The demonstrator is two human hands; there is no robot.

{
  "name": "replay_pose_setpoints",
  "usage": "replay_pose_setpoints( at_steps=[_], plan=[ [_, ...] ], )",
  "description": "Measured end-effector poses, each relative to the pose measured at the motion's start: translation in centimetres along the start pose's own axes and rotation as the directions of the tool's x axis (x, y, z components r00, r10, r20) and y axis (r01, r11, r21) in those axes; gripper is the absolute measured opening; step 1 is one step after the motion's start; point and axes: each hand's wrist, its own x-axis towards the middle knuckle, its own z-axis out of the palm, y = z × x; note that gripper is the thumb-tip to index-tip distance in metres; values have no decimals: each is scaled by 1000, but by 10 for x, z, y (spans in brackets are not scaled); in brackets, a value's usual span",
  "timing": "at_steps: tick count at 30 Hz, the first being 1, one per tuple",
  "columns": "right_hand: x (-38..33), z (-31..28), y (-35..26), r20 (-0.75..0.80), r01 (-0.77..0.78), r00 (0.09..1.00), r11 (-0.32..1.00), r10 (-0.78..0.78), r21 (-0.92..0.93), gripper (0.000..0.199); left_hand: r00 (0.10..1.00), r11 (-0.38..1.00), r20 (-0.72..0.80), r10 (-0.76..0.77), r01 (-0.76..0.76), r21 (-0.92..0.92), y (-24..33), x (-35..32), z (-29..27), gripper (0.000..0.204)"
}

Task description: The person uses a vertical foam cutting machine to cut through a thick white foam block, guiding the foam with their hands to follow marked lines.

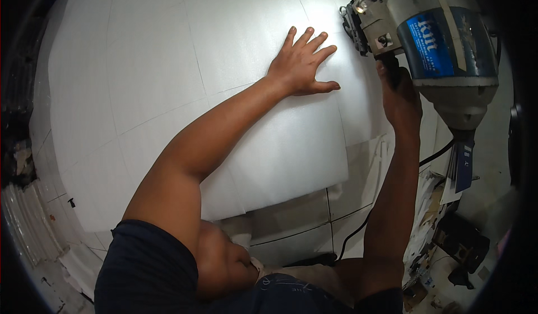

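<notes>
A stack of white sheets, soft and foam-like (151, 73), lies spread over the floor, crossed by thin dark lines. My left hand (302, 61) rests flat on it, palm down, fingers spread. At the upper right stands an electric cloth cutting machine (465, 42), with a dark motor housing, a blue label and a strip of tape. My right hand (400, 89) is wrapped round its black handle, just left of the motor. A bright patch of light falls on the sheets beside the machine. The blade and the base are hidden.
A black power cord (358, 228) runs from the machine past my right forearm. Papers and scraps (428, 213) lie along the right, near a dark box-like object (462, 241). Tiled floor (291, 224) shows below the sheets. Plastic-wrapped material (31, 218) lies at the left.
</notes>
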Motion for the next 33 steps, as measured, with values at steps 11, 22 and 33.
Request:
replay_pose_setpoints(
  at_steps=[11, 22, 33],
  plan=[
    [14, 22, 54, 48, 460, 888, 874, -458, -157, 42, 998, 1000, -59, -14, 12, -29, -7, 5, 3, 61],
    [-90, 36, 143, -47, 359, 932, 907, -358, 221, 46, 999, 999, 0, -51, 51, 9, -12, 2, 6, 59],
    [-194, 48, 259, 78, 220, 972, 975, -221, 26, 55, 998, 993, -27, 51, -48, 106, -8, 13, 9, 56]
  ],
)
